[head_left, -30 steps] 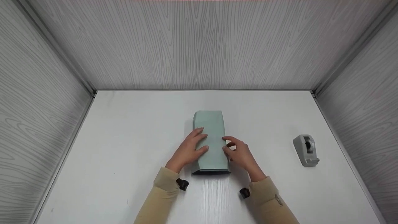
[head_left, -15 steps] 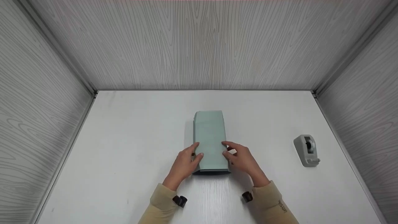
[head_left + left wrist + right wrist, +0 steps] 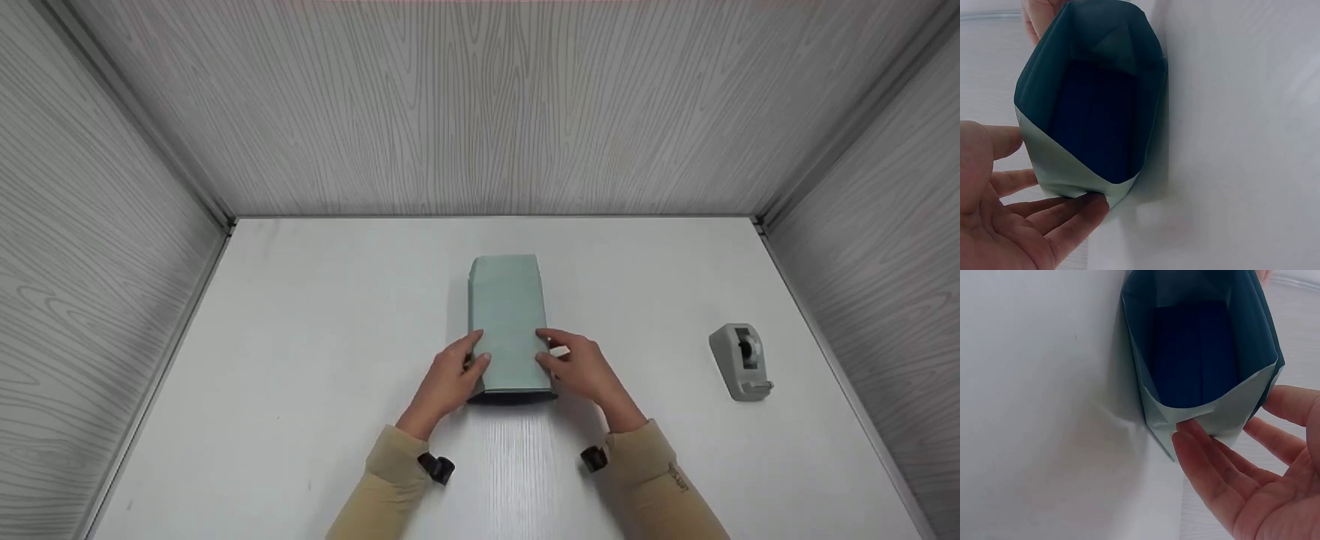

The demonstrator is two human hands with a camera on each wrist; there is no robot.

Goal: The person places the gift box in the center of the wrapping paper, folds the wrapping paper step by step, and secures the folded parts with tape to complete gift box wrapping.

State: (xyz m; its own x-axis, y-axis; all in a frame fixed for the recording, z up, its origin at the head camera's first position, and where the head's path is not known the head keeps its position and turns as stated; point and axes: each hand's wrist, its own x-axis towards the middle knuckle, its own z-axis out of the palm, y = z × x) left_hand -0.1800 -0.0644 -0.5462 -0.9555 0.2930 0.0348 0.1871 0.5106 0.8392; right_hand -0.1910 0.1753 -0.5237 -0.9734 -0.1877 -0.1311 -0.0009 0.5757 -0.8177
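Note:
A pale green paper wrap (image 3: 511,300), shaped like a long box, lies lengthwise before me. Both wrist views look into its unsealed near end, where dark teal inner walls surround a dark blue surface (image 3: 1095,112) with a faint middle line. My left hand (image 3: 444,379) grips the wrap's left side, thumb on top and the other fingers against the side. Opposite it, my right hand (image 3: 586,369) holds the right side, with thumb and index finger at the top edge. In the right wrist view its other fingers (image 3: 1202,461) press the side below the rim.
A grey tape dispenser (image 3: 739,364) with a roll in it stands on the right of the white table (image 3: 337,315). Wood-grained panels (image 3: 480,105) close off the back and both sides.
My left hand has drawn back from the wrap's top to its left side. The wrap has then shifted slightly away from me, with both hands at its sides.

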